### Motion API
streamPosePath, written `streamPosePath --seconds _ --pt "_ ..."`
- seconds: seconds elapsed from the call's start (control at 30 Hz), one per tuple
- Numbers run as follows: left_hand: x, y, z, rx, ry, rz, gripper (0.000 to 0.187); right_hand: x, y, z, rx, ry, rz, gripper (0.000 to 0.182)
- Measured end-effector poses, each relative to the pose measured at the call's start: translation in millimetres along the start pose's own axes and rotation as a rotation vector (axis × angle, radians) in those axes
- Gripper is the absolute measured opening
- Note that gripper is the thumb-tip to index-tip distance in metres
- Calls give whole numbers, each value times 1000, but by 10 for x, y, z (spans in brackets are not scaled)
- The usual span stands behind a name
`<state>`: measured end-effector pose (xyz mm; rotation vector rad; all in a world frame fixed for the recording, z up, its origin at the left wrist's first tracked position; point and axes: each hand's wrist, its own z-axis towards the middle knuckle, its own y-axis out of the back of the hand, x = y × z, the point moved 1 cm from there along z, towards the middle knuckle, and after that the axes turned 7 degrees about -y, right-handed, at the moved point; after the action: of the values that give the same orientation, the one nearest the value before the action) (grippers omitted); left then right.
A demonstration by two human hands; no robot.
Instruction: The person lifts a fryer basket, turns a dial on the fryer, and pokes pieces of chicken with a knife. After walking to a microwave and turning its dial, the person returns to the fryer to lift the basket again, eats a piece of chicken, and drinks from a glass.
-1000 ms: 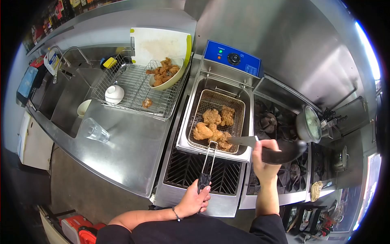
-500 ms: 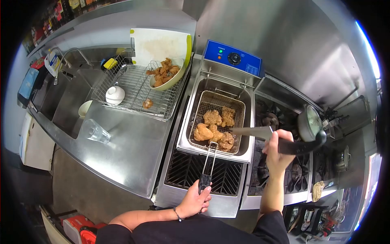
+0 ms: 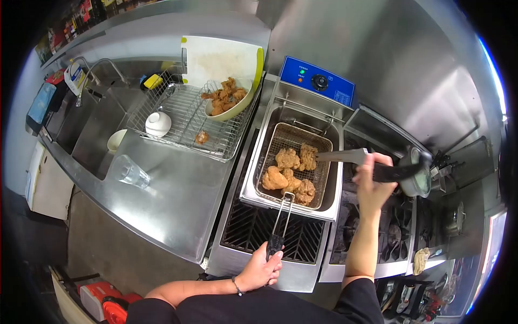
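Note:
My left hand point(image 3: 263, 270) is closed around the black grip of the wire fry basket's handle point(image 3: 276, 243). The fry basket point(image 3: 280, 129) sits inside the deep fryer point(image 3: 248, 191), with several browned pieces of fried chicken point(image 3: 287, 158) in it. Over the fryer's right side, my right hand point(image 3: 372, 181) grips black-handled steel tongs point(image 3: 342, 156). Their narrow tip reaches the back right piece of chicken point(image 3: 308, 155). Motion blurs the tongs' black end.
Left of the fryer, a dish rack point(image 3: 183, 116) holds a bowl of fried chicken point(image 3: 229, 110), a white bowl point(image 3: 158, 124) and a cutting board point(image 3: 224, 59). A clear glass point(image 3: 132, 171) lies on the steel counter point(image 3: 172, 210). Gas burners point(image 3: 395, 233) and a pot point(image 3: 418, 181) are on the right.
The tongs have swung up toward the back right chicken piece, with my right hand slightly higher. My left hand keeps its hold on the basket handle. The view has shifted a little.

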<state>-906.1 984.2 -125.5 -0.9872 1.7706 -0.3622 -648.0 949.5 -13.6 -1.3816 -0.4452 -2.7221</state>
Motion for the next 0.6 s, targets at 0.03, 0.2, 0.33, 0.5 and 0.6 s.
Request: streamPosePath --seconds 0.03,0.2,0.33,0.5,0.6 --pt "-1 0 -5 -5 4 -3 18 74 44 -26 -55 -32 62 8" --pt "0 -9 6 -7 7 3 17 187 -120 -187 67 162 135 8" --pt "-16 -9 -4 -16 7 -3 17 40 -357 -198 154 93 -8 7" --pt "26 35 10 14 -1 -3 19 -41 -494 -150 287 29 -39 8" --pt "5 29 23 6 1 9 20 -160 -513 -180 286 102 -88 8"
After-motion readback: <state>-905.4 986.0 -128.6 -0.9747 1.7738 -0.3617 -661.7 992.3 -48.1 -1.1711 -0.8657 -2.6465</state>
